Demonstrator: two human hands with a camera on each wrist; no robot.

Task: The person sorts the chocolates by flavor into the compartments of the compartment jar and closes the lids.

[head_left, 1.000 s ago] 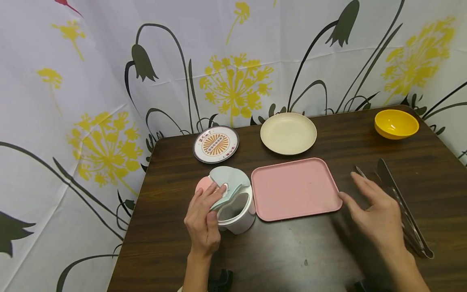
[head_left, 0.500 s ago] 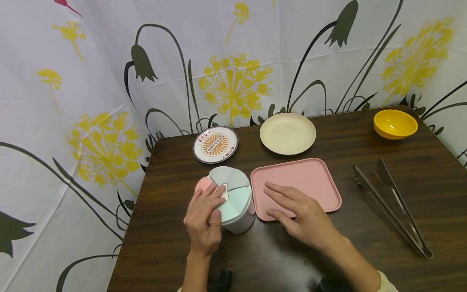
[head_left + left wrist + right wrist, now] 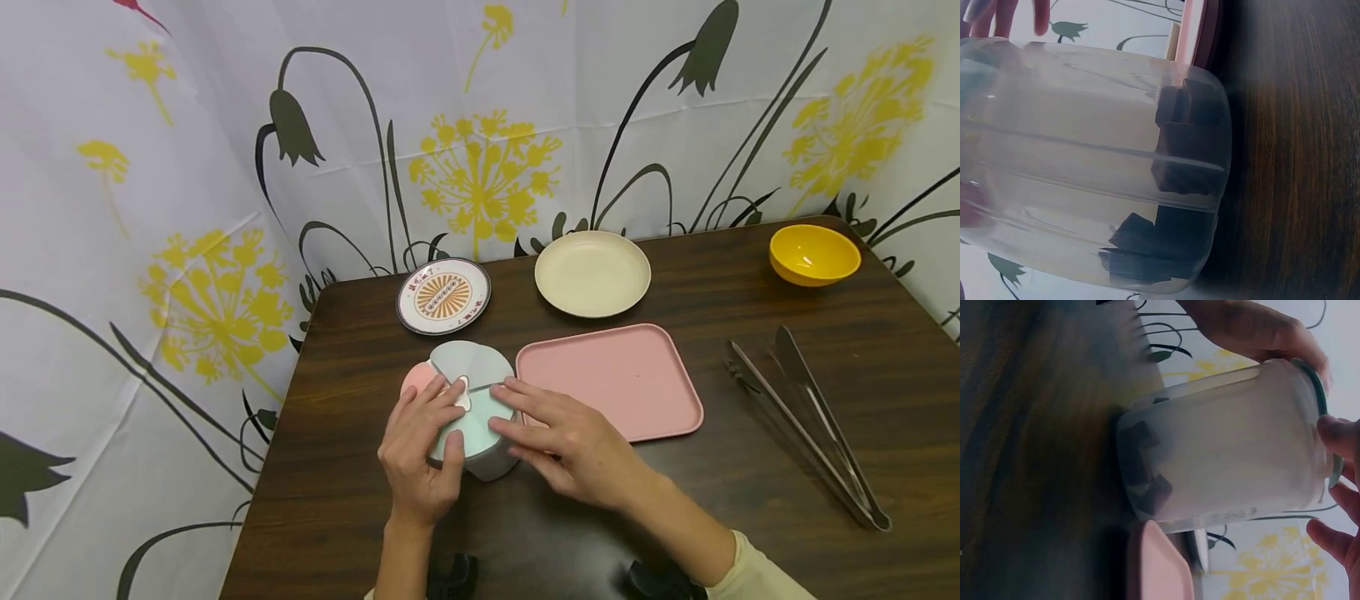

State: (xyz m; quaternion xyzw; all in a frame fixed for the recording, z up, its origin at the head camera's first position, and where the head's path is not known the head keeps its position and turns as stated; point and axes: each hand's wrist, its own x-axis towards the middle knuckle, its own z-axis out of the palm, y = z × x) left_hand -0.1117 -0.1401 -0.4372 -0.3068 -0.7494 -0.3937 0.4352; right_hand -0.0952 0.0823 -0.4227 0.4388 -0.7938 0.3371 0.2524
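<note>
Dark table (image 3: 750, 467), patterned plate (image 3: 443, 297), lettering illegible

Looking like a staged tabletop set-up rather than a lived-in kitchen: dark wood-grain table (image 3: 750, 275) standing boxed in by a white fabric backdrop printed with yellow dandelion heads and dark bell-shaped flowers (image 3: 225, 167), creases showing, hanging right behind the table and wrapping round its left side. Lying on the table, household tableware spaced well apart: round cream plastic plate (image 3: 592, 273) at the table's far edge, small patterned saucer with an orange centre (image 3: 443, 296) beside it, yellow plastic bowl (image 3: 814, 254) at the far right corner, pink rectangular plastic tray (image 3: 609, 379) in the middle, long metal tongs (image 3: 810, 425) along the right side.
</note>
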